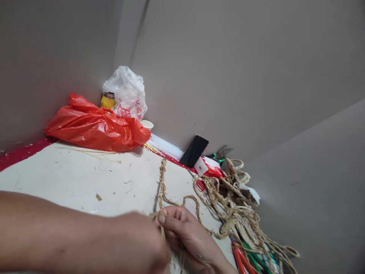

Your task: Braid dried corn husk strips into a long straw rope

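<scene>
My left hand [134,239] comes in from the left at the bottom, its fingers closed around straw strands at the near end of a braided straw rope [163,182]. My right hand [185,232] meets it from the right, thumb and fingers pinched on the same braid. The rope runs away from my hands across the white table top [85,179] toward the wall. A tangled heap of the same braided rope [234,205] lies just right of my hands.
A red plastic bag [97,127], a white plastic bag [128,91], a yellow jar [107,101] and a small white cup [147,124] sit in the back corner. A black phone [194,150] leans on the wall beside scissors [221,154]. Red and green handled tools [248,260] lie at bottom right.
</scene>
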Available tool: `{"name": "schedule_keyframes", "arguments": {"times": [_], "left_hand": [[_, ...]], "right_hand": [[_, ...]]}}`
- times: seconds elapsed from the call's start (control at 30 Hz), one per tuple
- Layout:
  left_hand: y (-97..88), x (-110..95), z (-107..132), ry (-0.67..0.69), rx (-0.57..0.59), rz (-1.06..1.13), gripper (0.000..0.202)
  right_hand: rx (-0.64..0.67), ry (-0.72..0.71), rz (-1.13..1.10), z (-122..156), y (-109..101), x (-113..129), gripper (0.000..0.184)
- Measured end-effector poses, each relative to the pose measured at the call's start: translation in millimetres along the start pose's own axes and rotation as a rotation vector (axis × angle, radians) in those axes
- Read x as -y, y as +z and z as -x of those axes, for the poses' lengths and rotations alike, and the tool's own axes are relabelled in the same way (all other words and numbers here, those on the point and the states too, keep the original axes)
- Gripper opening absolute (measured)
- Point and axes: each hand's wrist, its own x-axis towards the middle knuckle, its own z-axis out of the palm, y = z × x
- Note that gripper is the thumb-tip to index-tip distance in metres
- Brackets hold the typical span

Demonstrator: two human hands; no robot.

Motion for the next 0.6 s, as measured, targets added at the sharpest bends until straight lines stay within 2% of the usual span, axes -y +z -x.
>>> {"name": "schedule_keyframes", "arguments": {"times": [0.1,0.13,0.2,0.27,0.3,0.5,0.6], "left_hand": [[-29.9,-5,-45,0.074,0.006,0.099,0.021],[-35.3,-4,-58,0.052,0.046,0.184,0.020],[-36.5,1,-72,-0.072,0.218,0.369,0.020],[-30.2,7,-74,-0.182,0.388,0.454,0.021],[-27.0,9,-72,-0.194,0.424,0.446,0.023],[-29.3,11,-70,-0.027,0.412,0.274,0.025],[-31.7,11,-73,-0.028,0.433,0.201,0.025]], "right_hand": [[0.013,-0.013,0.014,0,-2,1,0.031],[0.017,-0.010,0.028,0,-2,1,0.030],[0.027,-0.012,0.054,-1,-4,0,0.028],[0.043,-0.026,0.074,-1,-6,-2,0.028],[0.046,-0.028,0.087,-1,-8,-3,0.028],[0.046,-0.068,0.308,-1,-10,-4,0.035],[0.001,-0.113,0.510,1,-6,-3,0.035]]}}
